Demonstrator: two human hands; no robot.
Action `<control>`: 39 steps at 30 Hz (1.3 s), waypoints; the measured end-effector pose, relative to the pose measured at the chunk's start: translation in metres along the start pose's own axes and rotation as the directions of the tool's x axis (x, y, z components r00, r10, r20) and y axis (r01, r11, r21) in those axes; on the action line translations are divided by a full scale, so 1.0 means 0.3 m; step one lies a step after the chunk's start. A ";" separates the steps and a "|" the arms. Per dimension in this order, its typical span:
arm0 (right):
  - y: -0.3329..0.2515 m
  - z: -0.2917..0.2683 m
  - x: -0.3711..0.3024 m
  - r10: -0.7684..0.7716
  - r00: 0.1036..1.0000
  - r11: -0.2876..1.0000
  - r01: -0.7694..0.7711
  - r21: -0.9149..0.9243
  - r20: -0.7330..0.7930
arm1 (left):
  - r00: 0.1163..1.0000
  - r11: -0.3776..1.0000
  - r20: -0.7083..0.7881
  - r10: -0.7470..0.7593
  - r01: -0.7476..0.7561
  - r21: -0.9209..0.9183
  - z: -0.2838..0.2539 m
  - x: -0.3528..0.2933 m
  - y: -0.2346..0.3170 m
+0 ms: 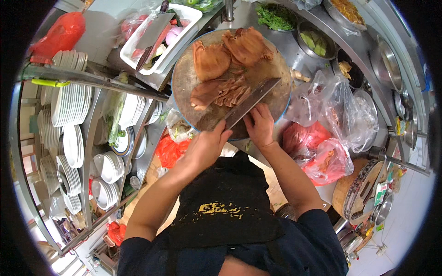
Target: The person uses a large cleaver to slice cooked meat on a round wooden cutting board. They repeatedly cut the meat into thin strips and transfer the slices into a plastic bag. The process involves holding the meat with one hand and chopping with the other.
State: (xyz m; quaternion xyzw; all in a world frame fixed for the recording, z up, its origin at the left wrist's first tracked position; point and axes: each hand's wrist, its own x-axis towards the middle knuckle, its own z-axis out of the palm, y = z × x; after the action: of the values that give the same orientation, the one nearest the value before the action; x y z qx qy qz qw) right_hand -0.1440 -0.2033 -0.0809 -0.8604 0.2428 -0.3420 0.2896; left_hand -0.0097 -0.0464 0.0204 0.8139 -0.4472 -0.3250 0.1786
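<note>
Head view: sliced brown meat point(232, 94) lies fanned on the round board point(277, 66), just beside the knife point(253, 102). The left hand point(206, 145) is closed round the handle; the right hand point(260, 123) is partly curled at the blade, but whether it presses or holds anything I cannot tell. A slip could cut those fingers; a wide sweep could nudge the larger pieces point(210, 62) toward the counter point(289, 48).
</note>
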 end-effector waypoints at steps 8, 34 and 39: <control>0.037 0.015 -0.028 -0.024 0.999 0.997 0.022 -0.078 -0.022 | 0.993 0.992 -0.007 0.115 -0.115 0.043 -0.109 -0.232 -0.009; 0.018 -0.020 -0.003 -0.099 0.994 0.994 0.097 0.040 0.051 | 0.981 0.964 -0.064 0.181 -0.164 0.208 -0.114 -0.167 -0.037; 0.019 -0.011 -0.004 -0.078 0.997 0.996 0.078 0.034 -0.001 | 0.990 0.965 -0.023 0.141 -0.132 0.228 -0.136 -0.290 -0.018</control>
State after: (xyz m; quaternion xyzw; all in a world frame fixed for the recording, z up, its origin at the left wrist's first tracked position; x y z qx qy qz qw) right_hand -0.1483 -0.2076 -0.0832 -0.8642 0.2030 -0.3569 0.2909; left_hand -0.0121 0.0299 0.0788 0.8023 -0.5328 -0.2432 0.1155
